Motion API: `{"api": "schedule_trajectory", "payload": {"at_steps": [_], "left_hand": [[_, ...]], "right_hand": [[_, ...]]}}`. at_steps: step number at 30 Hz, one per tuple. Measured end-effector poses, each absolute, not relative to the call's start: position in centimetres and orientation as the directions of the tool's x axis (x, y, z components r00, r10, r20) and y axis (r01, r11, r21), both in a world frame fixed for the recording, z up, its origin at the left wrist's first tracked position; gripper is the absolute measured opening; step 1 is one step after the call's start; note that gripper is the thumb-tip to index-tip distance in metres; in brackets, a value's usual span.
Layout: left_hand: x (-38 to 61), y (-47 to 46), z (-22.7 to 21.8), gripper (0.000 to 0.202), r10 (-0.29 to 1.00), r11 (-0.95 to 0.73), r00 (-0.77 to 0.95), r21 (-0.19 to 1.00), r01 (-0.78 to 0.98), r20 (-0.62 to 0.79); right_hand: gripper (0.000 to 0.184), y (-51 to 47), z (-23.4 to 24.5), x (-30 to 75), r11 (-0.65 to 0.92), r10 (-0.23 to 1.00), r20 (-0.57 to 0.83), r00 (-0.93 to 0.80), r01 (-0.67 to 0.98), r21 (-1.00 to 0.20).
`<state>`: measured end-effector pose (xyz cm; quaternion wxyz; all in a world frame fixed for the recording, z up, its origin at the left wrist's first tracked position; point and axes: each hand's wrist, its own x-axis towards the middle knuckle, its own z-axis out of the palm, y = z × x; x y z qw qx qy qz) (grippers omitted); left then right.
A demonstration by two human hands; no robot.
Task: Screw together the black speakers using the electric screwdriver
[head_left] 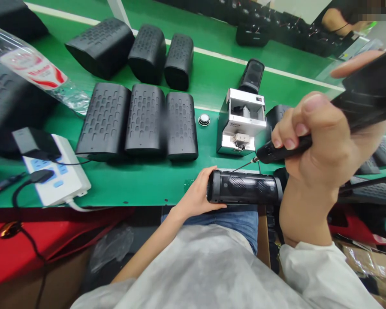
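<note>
My left hand [197, 195] grips the left end of a black speaker [244, 189] with a perforated grille, which lies on its side at the near table edge. In my right hand [321, 137] is a black electric screwdriver [283, 146], its body running off to the upper right. The thin bit points down and left, with its tip by the upper edge of the speaker. Whether the tip touches a screw I cannot tell. Just beyond the speaker stands a silver screw feeder [241, 124]. Left of that sits a small round silver part [204, 119].
Several black textured housings [144, 118] stand in rows on the green table [141, 180]. A plastic bottle [35, 68] and a white power strip [59, 171] with cables are at left. Another speaker [252, 73] is behind the feeder. A person's arm [336, 21] shows far right.
</note>
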<state>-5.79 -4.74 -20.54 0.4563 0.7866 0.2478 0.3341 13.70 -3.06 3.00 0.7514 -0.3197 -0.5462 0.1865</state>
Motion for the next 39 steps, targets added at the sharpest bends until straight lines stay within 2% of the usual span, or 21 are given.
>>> {"api": "schedule_trajectory", "payload": {"at_steps": [6, 14, 20, 25, 31, 34, 39], "left_hand": [[-5.8, -4.7, -20.4, 0.123, 0.691, -0.458, 0.657, 0.886, 0.075, 0.302], [-5.8, -4.8, -20.3, 0.123, 0.695, -0.452, 0.653, 0.889, 0.073, 0.3], [-5.8, -4.8, -20.1, 0.123, 0.695, -0.448, 0.661, 0.889, 0.09, 0.283], [-5.8, -4.8, -20.3, 0.123, 0.697, -0.435, 0.663, 0.896, 0.091, 0.272], [-5.9, -4.8, -20.3, 0.123, 0.694, -0.442, 0.66, 0.894, 0.073, 0.289], [-5.8, -4.8, -20.3, 0.124, 0.694, -0.439, 0.661, 0.895, 0.074, 0.285], [-5.8, -4.8, -20.3, 0.125, 0.693, -0.441, 0.658, 0.895, 0.064, 0.295]], "right_hand": [[0.03, -2.9, 1.6, 13.6, 0.691, 0.683, 0.674, 0.28, 0.051, -0.721], [0.027, -2.7, 2.4, 13.8, 0.713, 0.638, 0.685, 0.351, 0.066, -0.698], [0.029, -2.4, 3.0, 14.4, 0.696, 0.66, 0.673, 0.335, 0.065, -0.715], [0.034, -1.1, 4.0, 14.9, 0.727, 0.643, 0.692, 0.329, 0.022, -0.686], [0.025, 0.8, 4.1, 14.9, 0.714, 0.699, 0.701, 0.143, -0.088, -0.694], [0.025, 1.4, 3.7, 14.8, 0.688, 0.726, 0.678, 0.115, -0.124, -0.715], [0.037, 1.7, 3.5, 14.7, 0.678, 0.735, 0.66, 0.155, -0.156, -0.719]]}}
